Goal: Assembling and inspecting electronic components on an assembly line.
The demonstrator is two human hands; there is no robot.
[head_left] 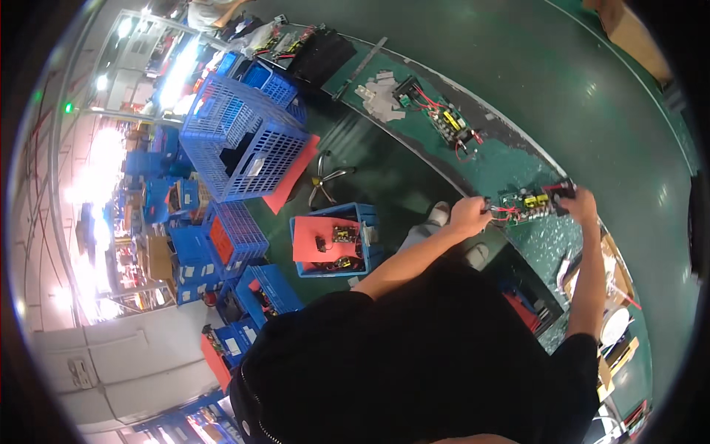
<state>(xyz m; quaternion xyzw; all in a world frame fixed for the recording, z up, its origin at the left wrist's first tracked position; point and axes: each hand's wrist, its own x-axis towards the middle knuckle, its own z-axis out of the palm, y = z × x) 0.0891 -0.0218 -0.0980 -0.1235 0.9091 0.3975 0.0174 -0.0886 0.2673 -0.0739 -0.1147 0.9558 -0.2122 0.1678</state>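
Over the green workbench, a circuit board (526,211) with yellow transformers and red wires spans the gap between my hands. My left hand (470,217) is closed around a small dark part at its left end, where red wires run to the board. My right hand (580,205) grips the black end piece (560,191) on the other side. My fingers partly cover both ends. Farther up the bench lies a second circuit board (446,122) with red wires and a black end panel.
Pale flat pieces (381,96) lie beside the second board. A blue bin (302,274) with red sheet and boards stands on the floor, near a stool-like metal base (322,180) and blue crates (244,140). At right are a cardboard box (617,274) and a white roll (614,327).
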